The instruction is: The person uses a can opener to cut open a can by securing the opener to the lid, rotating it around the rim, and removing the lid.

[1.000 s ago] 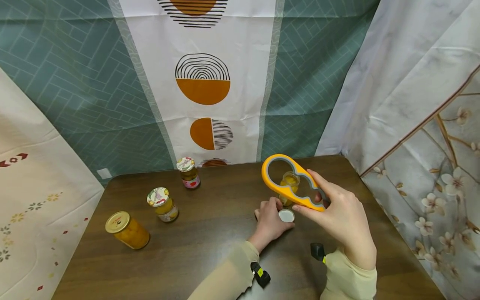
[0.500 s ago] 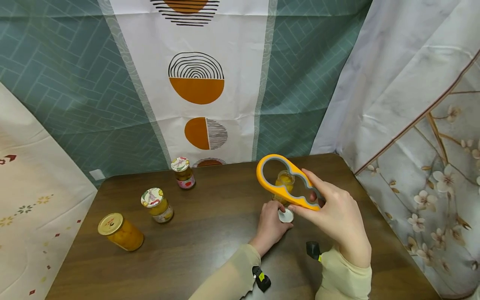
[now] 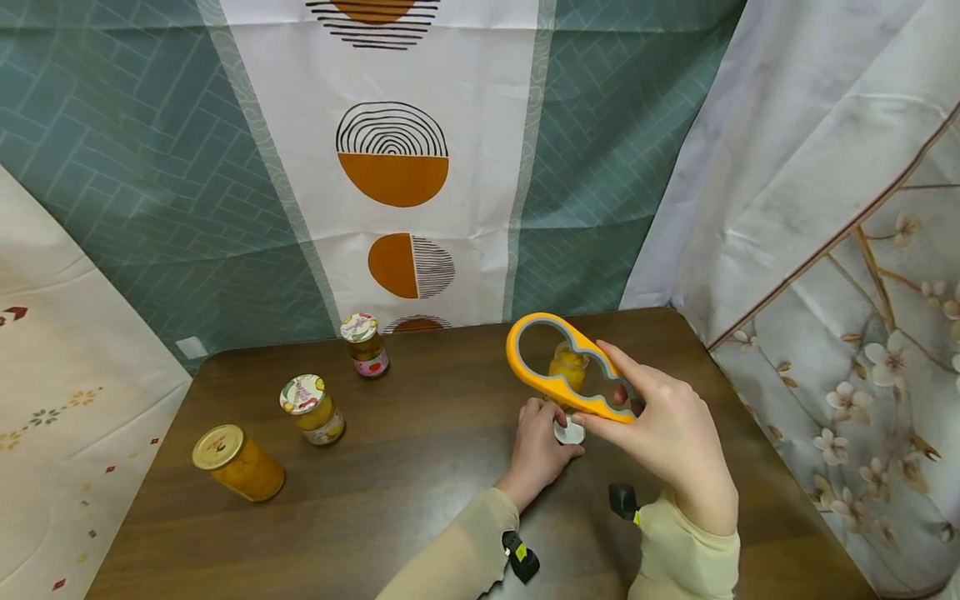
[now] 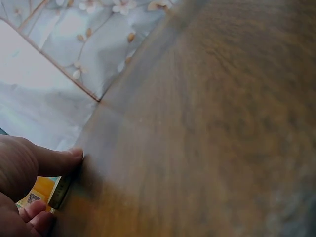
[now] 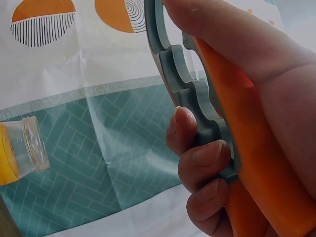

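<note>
An orange opener with a scalloped grey lining is gripped by my right hand, raised over the right part of the table. Through its loops a glass jar with yellow contents shows; the right wrist view has this jar with its mouth uncovered. Just in front of the jar, a round lid lies with its white face up between the thumb and fingers of my left hand. In the left wrist view, the left hand holds the lid's dark rim.
On the left side of the brown table stand three closed jars: a large one with a gold lid, one with a patterned lid and a smaller one with a pink label. Patterned cloths hang behind and beside the table.
The head view has turned slightly to the right. My right hand has brought the opener a little to the left and lower. The left hand keeps its place at the lid.
</note>
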Demonstrator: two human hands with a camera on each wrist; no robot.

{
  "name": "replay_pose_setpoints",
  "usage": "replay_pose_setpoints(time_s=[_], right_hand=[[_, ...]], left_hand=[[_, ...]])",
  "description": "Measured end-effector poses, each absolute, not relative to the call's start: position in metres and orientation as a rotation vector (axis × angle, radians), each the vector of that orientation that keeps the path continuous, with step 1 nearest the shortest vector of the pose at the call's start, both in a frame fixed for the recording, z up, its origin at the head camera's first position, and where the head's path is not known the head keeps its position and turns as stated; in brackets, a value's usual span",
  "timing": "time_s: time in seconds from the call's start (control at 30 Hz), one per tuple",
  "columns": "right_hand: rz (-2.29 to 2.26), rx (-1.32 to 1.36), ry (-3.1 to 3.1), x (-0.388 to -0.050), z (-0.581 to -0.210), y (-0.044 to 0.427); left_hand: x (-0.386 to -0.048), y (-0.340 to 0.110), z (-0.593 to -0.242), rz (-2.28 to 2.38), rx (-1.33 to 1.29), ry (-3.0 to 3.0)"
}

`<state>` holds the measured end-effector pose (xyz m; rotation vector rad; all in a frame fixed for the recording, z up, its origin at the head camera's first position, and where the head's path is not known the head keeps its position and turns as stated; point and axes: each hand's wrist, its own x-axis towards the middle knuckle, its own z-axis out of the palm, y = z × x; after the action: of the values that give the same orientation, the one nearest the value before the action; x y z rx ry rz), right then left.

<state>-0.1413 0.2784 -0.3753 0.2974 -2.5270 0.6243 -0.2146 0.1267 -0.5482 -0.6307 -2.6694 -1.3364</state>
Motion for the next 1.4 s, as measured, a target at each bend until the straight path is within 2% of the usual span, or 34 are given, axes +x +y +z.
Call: replay_pose_setpoints(time_s=[0.47,0.7,0.93,1.07,1.27,1.4], right_hand=[[0.621,0.305,-2.529,-0.142,-0.374,0.277],[0.606,0.312,-2.535,-0.144,-0.374,0.275],[0.598,0.323,-2.535,-0.145,-0.375,0.275],[0.599,0.318,-2.531,-0.146,-0.374,0.275],[0.598,0.316,-2.551,-0.146,-0.376,0.273],[0.61,0.324,-2.561,-0.147,-0.378,0.269]], left_hand=[[-0.22,0.125,-0.55,-1.401,-0.655,-2.677],[-0.223,0.115,-0.547,-1.645,-0.662,-2.611],[-0.229,0.096,-0.539,-1.842,-0.557,-2.6],[-0.238,0.08,-0.533,-1.872,-0.404,-2.556],[-0.263,0.036,-0.525,-1.986,0.052,-2.249],[-0.279,0.002,-0.521,-1.958,0.262,-1.964]])
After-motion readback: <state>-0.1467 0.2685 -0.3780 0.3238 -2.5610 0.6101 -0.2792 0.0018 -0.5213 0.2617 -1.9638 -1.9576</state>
